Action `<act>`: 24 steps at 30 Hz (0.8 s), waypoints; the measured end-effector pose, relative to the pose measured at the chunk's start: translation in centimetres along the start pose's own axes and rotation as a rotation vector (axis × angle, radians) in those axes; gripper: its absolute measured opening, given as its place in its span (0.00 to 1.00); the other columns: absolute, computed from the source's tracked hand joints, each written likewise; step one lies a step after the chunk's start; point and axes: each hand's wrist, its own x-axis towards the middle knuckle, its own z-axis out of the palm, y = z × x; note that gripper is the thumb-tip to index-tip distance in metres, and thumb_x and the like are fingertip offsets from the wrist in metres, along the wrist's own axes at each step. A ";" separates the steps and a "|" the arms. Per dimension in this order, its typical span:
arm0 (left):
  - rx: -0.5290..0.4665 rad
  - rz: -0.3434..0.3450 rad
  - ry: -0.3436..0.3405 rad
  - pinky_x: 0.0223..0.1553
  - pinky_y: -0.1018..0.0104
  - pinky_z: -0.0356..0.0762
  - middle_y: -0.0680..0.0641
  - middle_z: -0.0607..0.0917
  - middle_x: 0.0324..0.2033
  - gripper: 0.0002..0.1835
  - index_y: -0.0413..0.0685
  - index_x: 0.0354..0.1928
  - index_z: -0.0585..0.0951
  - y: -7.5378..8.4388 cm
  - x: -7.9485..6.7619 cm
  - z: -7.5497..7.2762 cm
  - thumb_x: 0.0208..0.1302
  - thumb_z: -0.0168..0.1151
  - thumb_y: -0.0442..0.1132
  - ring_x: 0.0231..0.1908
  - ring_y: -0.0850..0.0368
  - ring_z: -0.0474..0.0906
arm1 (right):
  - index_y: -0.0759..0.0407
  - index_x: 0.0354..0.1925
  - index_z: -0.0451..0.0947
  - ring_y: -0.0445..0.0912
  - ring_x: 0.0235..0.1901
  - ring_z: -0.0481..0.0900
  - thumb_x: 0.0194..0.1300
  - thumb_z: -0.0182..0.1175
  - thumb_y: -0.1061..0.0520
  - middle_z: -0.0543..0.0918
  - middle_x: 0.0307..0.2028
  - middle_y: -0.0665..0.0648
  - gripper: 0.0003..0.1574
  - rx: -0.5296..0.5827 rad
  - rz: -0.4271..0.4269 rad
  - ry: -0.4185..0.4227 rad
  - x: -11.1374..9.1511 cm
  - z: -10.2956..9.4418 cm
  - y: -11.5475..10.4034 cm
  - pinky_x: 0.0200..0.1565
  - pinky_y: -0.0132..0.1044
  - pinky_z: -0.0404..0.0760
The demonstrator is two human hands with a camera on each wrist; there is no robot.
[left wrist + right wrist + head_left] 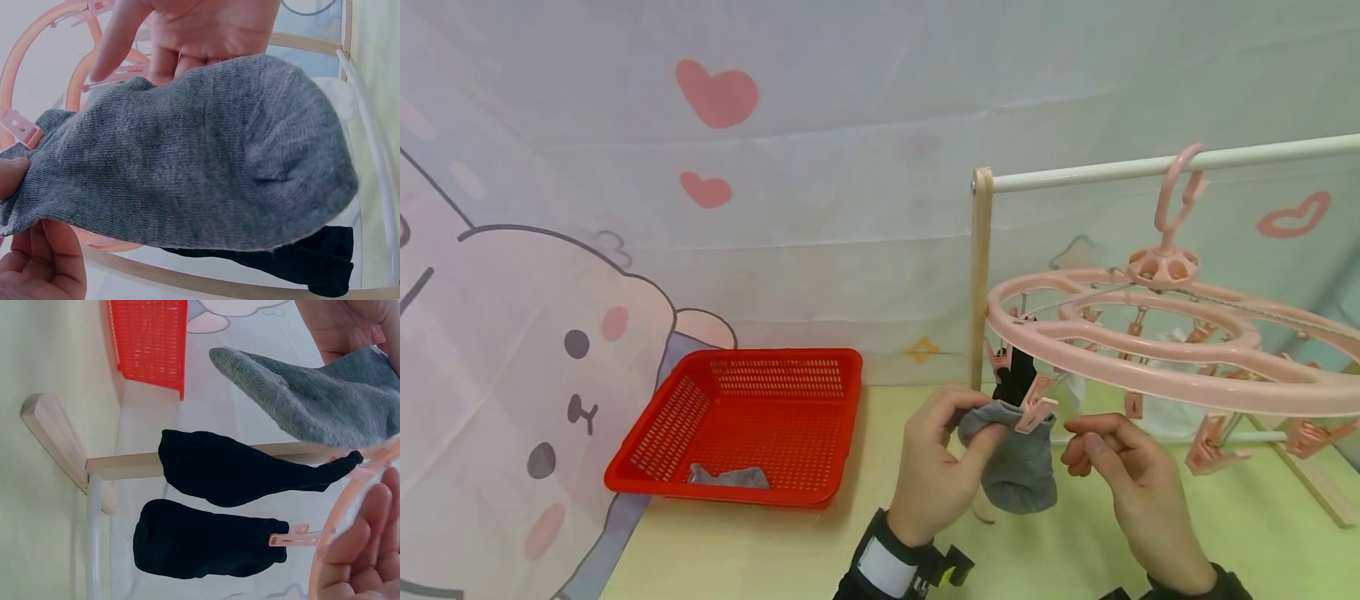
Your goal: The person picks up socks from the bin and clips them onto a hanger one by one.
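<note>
My left hand (pixel 942 475) pinches a grey sock (pixel 1021 475) near its cuff between thumb and fingers. A pink clothespin (pixel 1036 405) of the round hanger (pixel 1120 380) sits over the cuff, and the left wrist view shows the clip (pixel 22 129) overlapping the edge. The sock's toe hangs down. Just to the right, my right hand (pixel 1142 492) is held up with loosely bent fingers and nothing between them. Two black socks (pixel 212 467) hang beside the grey one in the right wrist view; a clip grips the lower one (pixel 187 540).
At the left stands a red basket (pixel 752 433) with another grey sock (pixel 730 477) inside. The hanger hooks over a white rod (pixel 1075 173) on a wooden post (pixel 981 267). More clothespins (pixel 1213 446) dangle from the ring. Something white (pixel 334 97) hangs behind.
</note>
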 end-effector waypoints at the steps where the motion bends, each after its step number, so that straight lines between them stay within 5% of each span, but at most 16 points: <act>1: 0.001 -0.004 0.003 0.38 0.64 0.82 0.41 0.80 0.35 0.11 0.36 0.41 0.76 0.0 0.0 -0.1 0.56 0.62 0.23 0.36 0.58 0.75 | 0.80 0.50 0.68 0.48 0.32 0.76 0.70 0.43 0.70 0.82 0.31 0.49 0.14 0.015 -0.003 0.007 0.0 -0.1 -0.1 0.39 0.30 0.78; 4: 0.004 0.001 0.013 0.36 0.64 0.81 0.41 0.80 0.35 0.11 0.36 0.41 0.76 -0.1 0.1 -0.3 0.55 0.62 0.23 0.36 0.58 0.75 | 0.79 0.51 0.66 0.47 0.33 0.76 0.69 0.43 0.72 0.82 0.33 0.49 0.14 0.069 -0.022 -0.007 -0.1 -0.8 -0.5 0.41 0.29 0.77; 10: 0.011 0.020 0.028 0.34 0.63 0.81 0.41 0.80 0.34 0.11 0.36 0.40 0.76 -0.1 0.2 -0.7 0.55 0.62 0.22 0.35 0.57 0.75 | 0.82 0.54 0.63 0.50 0.38 0.77 0.65 0.40 0.79 0.83 0.39 0.58 0.19 0.276 -0.184 -0.165 0.0 -2.2 -0.5 0.46 0.32 0.77; 17: 0.040 0.023 0.043 0.32 0.64 0.80 0.42 0.80 0.33 0.11 0.36 0.40 0.76 -0.1 0.4 -1.1 0.54 0.62 0.23 0.34 0.58 0.75 | 0.82 0.53 0.65 0.51 0.39 0.78 0.64 0.48 0.76 0.83 0.39 0.61 0.18 0.286 -0.270 -0.281 -0.1 -2.9 -1.3 0.46 0.33 0.76; 24: 0.038 0.025 0.064 0.31 0.64 0.80 0.41 0.80 0.32 0.11 0.36 0.39 0.76 -0.4 0.5 -1.4 0.54 0.62 0.22 0.32 0.57 0.75 | 0.85 0.53 0.63 0.51 0.38 0.78 0.65 0.46 0.76 0.82 0.37 0.62 0.19 0.336 -0.381 -0.266 0.3 -3.0 -2.1 0.48 0.32 0.76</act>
